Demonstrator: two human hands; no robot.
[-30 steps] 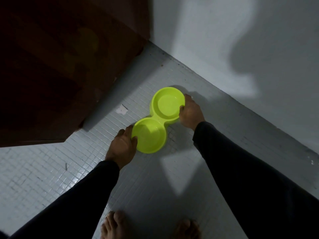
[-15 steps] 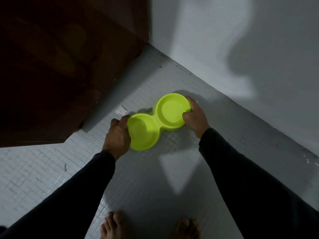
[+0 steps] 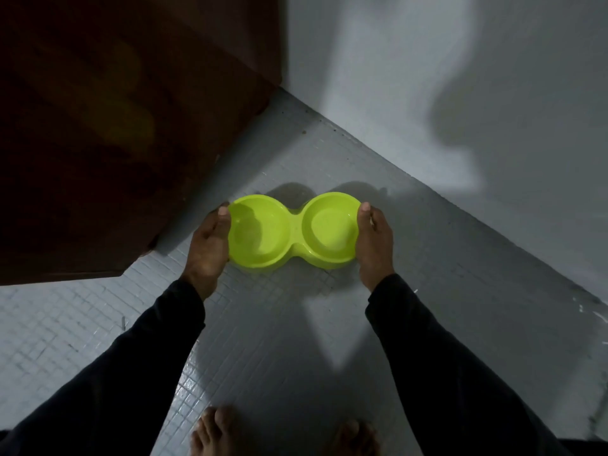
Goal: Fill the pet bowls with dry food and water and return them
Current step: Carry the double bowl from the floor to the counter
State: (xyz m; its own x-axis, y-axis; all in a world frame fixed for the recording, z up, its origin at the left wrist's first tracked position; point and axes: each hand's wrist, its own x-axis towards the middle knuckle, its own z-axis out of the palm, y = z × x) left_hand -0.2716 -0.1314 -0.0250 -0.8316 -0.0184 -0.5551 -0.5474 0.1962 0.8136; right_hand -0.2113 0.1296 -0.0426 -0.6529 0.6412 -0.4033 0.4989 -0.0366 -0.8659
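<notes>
A lime-green double pet bowl (image 3: 293, 230) sits level in front of me, just above or on the grey tiled floor, its two round wells side by side. Both wells look empty of dry food; the right well has a shiny bottom. My left hand (image 3: 206, 245) grips the left end, thumb on the rim. My right hand (image 3: 375, 241) grips the right end, thumb hooked over the rim. Both arms wear dark sleeves.
A dark brown wooden door or cabinet (image 3: 108, 136) stands close on the left. A grey wall (image 3: 460, 110) runs diagonally behind the bowl. The tiled floor (image 3: 269, 340) stretches toward me, and my bare feet (image 3: 217, 432) show at the bottom edge.
The double bowl has turned from a diagonal lie to level, side by side. Both hands moved with it, the left one going up toward the door.
</notes>
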